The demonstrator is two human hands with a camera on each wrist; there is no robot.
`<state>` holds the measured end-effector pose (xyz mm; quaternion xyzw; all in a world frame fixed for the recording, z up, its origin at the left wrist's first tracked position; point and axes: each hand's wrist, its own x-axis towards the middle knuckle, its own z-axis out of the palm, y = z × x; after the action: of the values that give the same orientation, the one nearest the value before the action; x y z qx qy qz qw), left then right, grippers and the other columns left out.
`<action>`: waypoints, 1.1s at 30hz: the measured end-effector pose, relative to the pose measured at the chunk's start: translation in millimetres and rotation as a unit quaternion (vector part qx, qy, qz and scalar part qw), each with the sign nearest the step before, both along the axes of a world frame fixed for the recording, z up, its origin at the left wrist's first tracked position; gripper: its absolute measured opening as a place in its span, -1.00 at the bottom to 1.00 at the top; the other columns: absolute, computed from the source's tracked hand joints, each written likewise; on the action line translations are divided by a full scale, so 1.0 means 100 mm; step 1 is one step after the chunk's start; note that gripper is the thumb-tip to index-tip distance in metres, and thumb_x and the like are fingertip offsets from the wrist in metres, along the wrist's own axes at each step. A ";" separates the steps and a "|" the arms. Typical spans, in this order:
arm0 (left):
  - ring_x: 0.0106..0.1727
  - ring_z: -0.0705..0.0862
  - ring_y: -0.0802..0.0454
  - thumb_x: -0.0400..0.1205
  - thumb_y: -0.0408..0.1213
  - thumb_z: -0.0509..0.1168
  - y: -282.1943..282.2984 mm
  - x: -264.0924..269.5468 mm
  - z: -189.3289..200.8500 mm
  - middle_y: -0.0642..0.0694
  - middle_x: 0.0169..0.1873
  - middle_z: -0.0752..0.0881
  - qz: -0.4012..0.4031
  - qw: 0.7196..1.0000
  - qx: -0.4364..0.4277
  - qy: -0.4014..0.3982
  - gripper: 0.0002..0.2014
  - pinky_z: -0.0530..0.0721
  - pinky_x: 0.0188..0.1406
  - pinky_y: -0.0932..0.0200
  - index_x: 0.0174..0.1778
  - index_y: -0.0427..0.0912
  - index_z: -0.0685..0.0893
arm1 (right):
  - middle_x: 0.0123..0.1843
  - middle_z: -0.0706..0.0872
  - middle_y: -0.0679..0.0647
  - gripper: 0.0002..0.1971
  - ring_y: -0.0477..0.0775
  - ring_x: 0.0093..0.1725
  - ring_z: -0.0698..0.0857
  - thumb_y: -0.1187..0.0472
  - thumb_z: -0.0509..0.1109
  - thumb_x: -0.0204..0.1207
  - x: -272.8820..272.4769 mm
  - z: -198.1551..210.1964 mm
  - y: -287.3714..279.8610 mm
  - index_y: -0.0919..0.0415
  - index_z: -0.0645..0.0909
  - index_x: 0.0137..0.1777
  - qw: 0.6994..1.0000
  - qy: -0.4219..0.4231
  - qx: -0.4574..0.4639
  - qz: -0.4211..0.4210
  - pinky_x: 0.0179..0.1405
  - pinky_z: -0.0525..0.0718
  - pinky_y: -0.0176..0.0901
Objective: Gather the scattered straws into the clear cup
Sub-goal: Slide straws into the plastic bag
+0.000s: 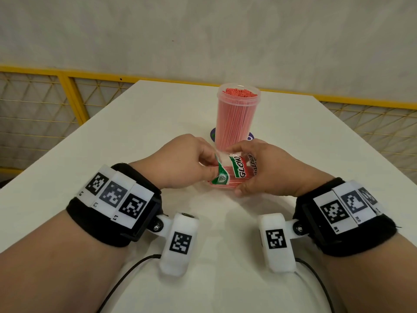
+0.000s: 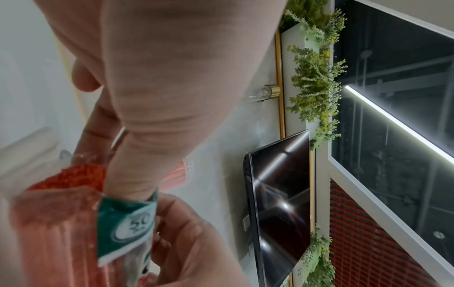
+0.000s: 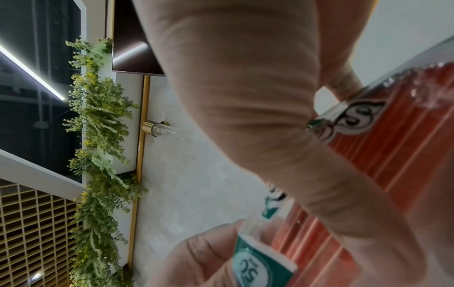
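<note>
A pale mottled wall [image 1: 203, 30] fills the background, and in front of it a yellow rail with wire mesh panels [image 1: 40, 105] runs round the far and side edges of the work area. The wrist views show more of the room: a dark glazed ceiling area with a bright light strip [image 2: 398, 124], a band of green foliage [image 2: 317, 81] along a gold-trimmed panel, a dark flat screen [image 2: 280, 203] mounted on the wall, and a small gold wall lamp [image 2: 267, 93].

A white table [image 1: 112, 136] stretches away from the person, its top matte and plain. Toward its far middle a clear cup [image 1: 238, 118] stands upright on a round blue-edged mat [image 1: 213, 134], and it is packed with thin red straws [image 1: 239, 92] standing on end, their tips level with the rim.

Just in front of the cup, both hands meet over a packet of straws [image 1: 232, 171], a clear plastic sleeve with a green, white and red label, holding more red straws. The packet sits low over the table, nearer the person than the cup and apart from it. The left hand [image 1: 182, 161] pinches the packet's left end, thumb and fingers curled on the green label corner. The right hand [image 1: 266, 170] grips the right part of the packet, fingers curled over the top and thumb beneath.

Each forearm wears a black wrist band [image 1: 112, 206] carrying white marker tiles and a white camera pod [image 1: 179, 242] with a thin black cable.
</note>
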<state>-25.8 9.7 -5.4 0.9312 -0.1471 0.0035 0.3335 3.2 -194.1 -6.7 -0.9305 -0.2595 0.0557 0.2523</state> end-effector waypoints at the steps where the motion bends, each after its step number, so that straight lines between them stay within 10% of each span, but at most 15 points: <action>1: -0.03 0.67 0.25 0.54 -0.23 0.47 0.00 -0.01 0.01 0.17 0.06 0.66 -0.008 1.000 0.030 -0.003 -0.84 0.59 0.05 0.37 0.02 -0.01 0.83 | 0.14 0.52 -0.19 -0.20 -0.27 -0.01 0.61 0.13 0.73 0.11 0.00 0.00 0.00 -0.15 0.50 0.38 1.000 -0.007 -0.006 0.000 -0.14 0.51 -0.51; 9: 0.11 0.63 0.05 0.54 -0.15 0.43 -0.04 -0.02 0.00 0.10 0.15 0.53 -0.008 0.987 0.154 0.045 -0.79 0.55 0.28 0.00 0.08 -0.03 0.77 | -0.06 0.45 -0.30 -0.31 -0.30 -0.12 0.55 0.10 0.71 0.14 -0.03 -0.02 0.08 -0.15 0.56 0.29 0.998 -0.021 -0.049 0.018 -0.21 0.45 -0.50; 17: 0.11 0.60 0.08 0.56 -0.11 0.39 -0.01 0.03 -0.01 0.18 0.20 0.46 -0.015 0.975 0.218 0.041 -0.81 0.35 0.20 0.08 0.09 0.05 0.71 | -0.06 0.49 -0.32 -0.30 -0.26 -0.13 0.56 0.01 0.71 0.09 -0.01 -0.04 0.12 -0.21 0.57 0.28 0.999 -0.015 -0.048 -0.013 -0.04 0.54 -0.24; 27: 0.14 0.56 -0.05 0.73 -0.19 0.11 -0.06 0.10 -0.06 -0.06 0.29 0.41 -0.053 0.960 0.265 0.068 -0.73 0.55 0.24 -0.04 0.29 -0.17 0.56 | 0.42 0.59 -0.19 -0.18 -0.39 0.11 0.48 0.01 0.67 0.23 0.01 -0.07 0.10 -0.07 0.45 0.53 0.999 -0.011 -0.027 0.014 -0.21 0.32 -0.83; 33: 0.11 0.55 -0.08 0.76 -0.07 0.09 -0.02 0.10 -0.07 0.00 0.27 0.34 -0.041 0.959 0.273 0.060 -0.67 0.55 0.26 -0.06 0.35 -0.15 0.49 | 0.35 0.67 -0.15 -0.27 -0.32 0.09 0.53 0.05 0.66 0.27 0.01 -0.04 0.06 -0.03 0.52 0.48 0.998 -0.030 -0.058 0.004 -0.17 0.34 -0.75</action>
<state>-15.6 7.8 -12.0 0.9785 -0.1605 -0.1060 0.0746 4.5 -188.2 -10.7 -0.9439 -0.2670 0.0435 0.1896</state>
